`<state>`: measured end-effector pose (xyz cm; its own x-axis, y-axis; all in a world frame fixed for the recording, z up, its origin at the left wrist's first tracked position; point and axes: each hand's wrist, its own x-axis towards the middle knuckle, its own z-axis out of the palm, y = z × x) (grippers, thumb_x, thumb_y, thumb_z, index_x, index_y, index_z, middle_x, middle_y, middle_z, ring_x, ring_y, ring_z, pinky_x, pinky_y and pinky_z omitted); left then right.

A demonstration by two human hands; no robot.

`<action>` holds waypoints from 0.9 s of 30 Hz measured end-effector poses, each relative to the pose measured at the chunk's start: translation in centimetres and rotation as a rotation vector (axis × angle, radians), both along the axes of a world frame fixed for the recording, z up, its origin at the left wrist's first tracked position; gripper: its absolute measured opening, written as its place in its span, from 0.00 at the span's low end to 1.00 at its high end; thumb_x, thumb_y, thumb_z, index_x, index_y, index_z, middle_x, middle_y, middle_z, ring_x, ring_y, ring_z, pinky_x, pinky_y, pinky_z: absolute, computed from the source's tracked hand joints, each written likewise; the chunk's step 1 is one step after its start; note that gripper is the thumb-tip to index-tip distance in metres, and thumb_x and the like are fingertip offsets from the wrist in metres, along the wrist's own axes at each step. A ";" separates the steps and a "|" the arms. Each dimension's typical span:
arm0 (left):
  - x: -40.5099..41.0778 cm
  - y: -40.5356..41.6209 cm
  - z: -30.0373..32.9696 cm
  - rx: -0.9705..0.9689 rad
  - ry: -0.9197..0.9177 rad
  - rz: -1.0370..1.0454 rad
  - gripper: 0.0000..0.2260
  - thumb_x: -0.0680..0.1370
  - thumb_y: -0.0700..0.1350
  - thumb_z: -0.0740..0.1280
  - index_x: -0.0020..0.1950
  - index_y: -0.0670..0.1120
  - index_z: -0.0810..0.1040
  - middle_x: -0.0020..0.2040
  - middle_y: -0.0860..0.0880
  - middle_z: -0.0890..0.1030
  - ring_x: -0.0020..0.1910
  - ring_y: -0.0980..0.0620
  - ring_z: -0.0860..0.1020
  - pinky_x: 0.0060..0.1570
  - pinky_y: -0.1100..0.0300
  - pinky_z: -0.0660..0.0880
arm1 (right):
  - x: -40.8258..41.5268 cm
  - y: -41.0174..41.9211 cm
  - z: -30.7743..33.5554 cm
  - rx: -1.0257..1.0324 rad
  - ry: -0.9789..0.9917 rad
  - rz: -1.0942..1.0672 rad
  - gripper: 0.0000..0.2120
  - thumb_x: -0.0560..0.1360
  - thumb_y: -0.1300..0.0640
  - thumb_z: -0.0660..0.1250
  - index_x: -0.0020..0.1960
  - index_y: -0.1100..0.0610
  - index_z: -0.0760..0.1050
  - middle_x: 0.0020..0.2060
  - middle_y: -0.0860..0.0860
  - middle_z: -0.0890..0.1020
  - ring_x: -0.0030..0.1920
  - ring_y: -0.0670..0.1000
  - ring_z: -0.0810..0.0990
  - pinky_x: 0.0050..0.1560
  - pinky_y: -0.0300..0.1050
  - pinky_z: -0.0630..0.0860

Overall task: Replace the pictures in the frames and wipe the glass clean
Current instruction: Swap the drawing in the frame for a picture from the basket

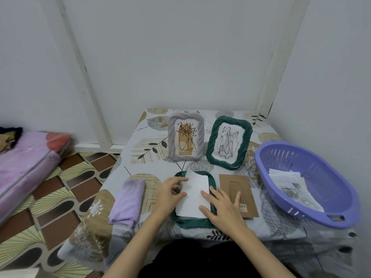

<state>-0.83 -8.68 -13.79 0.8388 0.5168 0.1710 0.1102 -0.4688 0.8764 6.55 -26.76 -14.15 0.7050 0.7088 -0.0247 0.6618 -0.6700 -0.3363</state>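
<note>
Low worktop under a cloth with leaf prints. Near the back edge, standing up: pale frame, green frame. Near the front edge, lying flat: another green frame, folded purple cloth left, brown backing board right. By the right edge: purple basket.
</note>
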 end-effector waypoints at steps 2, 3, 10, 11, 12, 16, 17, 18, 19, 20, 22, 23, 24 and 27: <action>0.1 0.4 0.1 -0.074 0.040 -0.001 0.20 0.70 0.31 0.69 0.54 0.54 0.79 0.38 0.50 0.75 0.35 0.54 0.71 0.38 0.66 0.69 | -0.1 0.1 0.6 -0.016 0.026 -0.002 0.31 0.71 0.28 0.46 0.71 0.37 0.56 0.75 0.45 0.54 0.75 0.47 0.46 0.67 0.67 0.32; 0.1 0.7 0.2 -0.083 0.062 -0.007 0.20 0.71 0.30 0.67 0.54 0.53 0.79 0.36 0.50 0.73 0.34 0.55 0.69 0.38 0.66 0.68 | 0.0 0.0 0.9 -0.005 0.030 0.003 0.29 0.73 0.31 0.49 0.72 0.38 0.56 0.75 0.45 0.53 0.75 0.47 0.45 0.68 0.66 0.32; -0.3 -0.1 4.3 -0.308 -0.077 -0.128 0.16 0.72 0.30 0.67 0.52 0.50 0.79 0.50 0.50 0.81 0.46 0.57 0.80 0.45 0.67 0.78 | 3.8 -6.6 5.8 0.126 -0.325 -0.182 0.28 0.72 0.35 0.50 0.70 0.41 0.64 0.75 0.52 0.56 0.75 0.58 0.51 0.72 0.58 0.48; -0.1 -0.5 5.0 -0.355 -0.088 -0.146 0.16 0.72 0.31 0.67 0.53 0.50 0.79 0.50 0.47 0.81 0.47 0.52 0.81 0.45 0.62 0.80 | 4.3 -8.2 6.2 0.079 -0.337 -0.227 0.26 0.74 0.37 0.53 0.70 0.41 0.64 0.75 0.54 0.57 0.74 0.59 0.53 0.71 0.59 0.52; 0.2 -0.8 5.5 -0.379 -0.088 -0.157 0.17 0.72 0.31 0.68 0.55 0.49 0.79 0.51 0.46 0.81 0.47 0.49 0.81 0.44 0.58 0.81 | 4.6 -9.5 6.5 0.017 -0.327 -0.254 0.24 0.75 0.38 0.54 0.70 0.40 0.63 0.74 0.54 0.58 0.73 0.60 0.56 0.70 0.58 0.56; 2.5 -3.1 6.1 -0.409 -0.072 -0.232 0.20 0.70 0.32 0.70 0.57 0.52 0.78 0.56 0.46 0.79 0.46 0.49 0.83 0.42 0.54 0.81 | 5.5 -13.1 6.9 -0.052 -0.122 -0.219 0.21 0.78 0.44 0.55 0.69 0.34 0.57 0.62 0.52 0.76 0.56 0.53 0.76 0.51 0.48 0.74; 3.2 -3.9 6.1 -0.397 -0.067 -0.250 0.20 0.70 0.32 0.70 0.57 0.51 0.78 0.57 0.46 0.78 0.47 0.48 0.82 0.44 0.52 0.81 | 5.6 -13.4 7.0 -0.031 -0.100 -0.204 0.21 0.79 0.45 0.55 0.69 0.34 0.57 0.56 0.51 0.79 0.51 0.51 0.77 0.45 0.46 0.74; 3.8 -4.6 6.1 -0.387 -0.061 -0.260 0.21 0.70 0.32 0.71 0.58 0.51 0.77 0.58 0.47 0.77 0.48 0.48 0.82 0.45 0.51 0.81 | 5.6 -13.6 7.2 -0.020 -0.107 -0.188 0.20 0.79 0.46 0.55 0.70 0.34 0.57 0.51 0.49 0.81 0.46 0.50 0.78 0.40 0.45 0.73; 4.5 -5.4 6.0 -0.384 -0.051 -0.272 0.21 0.70 0.32 0.71 0.59 0.50 0.77 0.58 0.48 0.76 0.48 0.48 0.82 0.45 0.51 0.81 | 5.8 -13.9 7.4 -0.011 -0.123 -0.179 0.20 0.79 0.47 0.55 0.70 0.35 0.58 0.45 0.48 0.81 0.41 0.48 0.77 0.36 0.42 0.71; 5.2 -6.1 5.9 -0.393 -0.034 -0.287 0.21 0.70 0.32 0.71 0.59 0.49 0.76 0.57 0.48 0.76 0.48 0.48 0.81 0.45 0.52 0.81 | 5.9 -14.2 7.8 0.027 -0.136 -0.180 0.20 0.79 0.48 0.55 0.70 0.35 0.59 0.37 0.47 0.80 0.35 0.45 0.75 0.32 0.40 0.68; 6.6 -7.3 5.5 -0.415 0.033 -0.320 0.24 0.69 0.31 0.71 0.61 0.49 0.75 0.55 0.46 0.77 0.46 0.47 0.81 0.42 0.56 0.81 | 6.6 -15.4 8.7 0.166 -0.131 -0.207 0.20 0.79 0.50 0.58 0.68 0.36 0.61 0.26 0.47 0.73 0.26 0.45 0.69 0.28 0.38 0.63; 7.3 -7.9 5.2 -0.408 0.076 -0.336 0.25 0.68 0.31 0.71 0.62 0.49 0.74 0.55 0.44 0.77 0.46 0.48 0.81 0.40 0.59 0.81 | 7.1 -16.1 9.0 0.236 -0.117 -0.221 0.20 0.79 0.50 0.59 0.68 0.34 0.62 0.28 0.49 0.76 0.24 0.45 0.67 0.28 0.39 0.63; 8.2 -8.4 4.7 -0.381 0.120 -0.351 0.27 0.68 0.32 0.72 0.63 0.49 0.73 0.57 0.44 0.76 0.47 0.48 0.80 0.40 0.61 0.80 | 7.5 -16.8 9.2 0.290 -0.095 -0.226 0.20 0.78 0.50 0.59 0.66 0.33 0.63 0.33 0.53 0.80 0.24 0.45 0.68 0.29 0.40 0.66; 10.7 -10.2 3.6 -0.274 0.200 -0.403 0.30 0.67 0.33 0.73 0.67 0.46 0.69 0.60 0.45 0.74 0.52 0.50 0.77 0.43 0.64 0.79 | 8.4 -18.0 9.4 0.375 -0.055 -0.220 0.20 0.78 0.50 0.60 0.64 0.30 0.63 0.41 0.61 0.82 0.22 0.45 0.67 0.32 0.45 0.70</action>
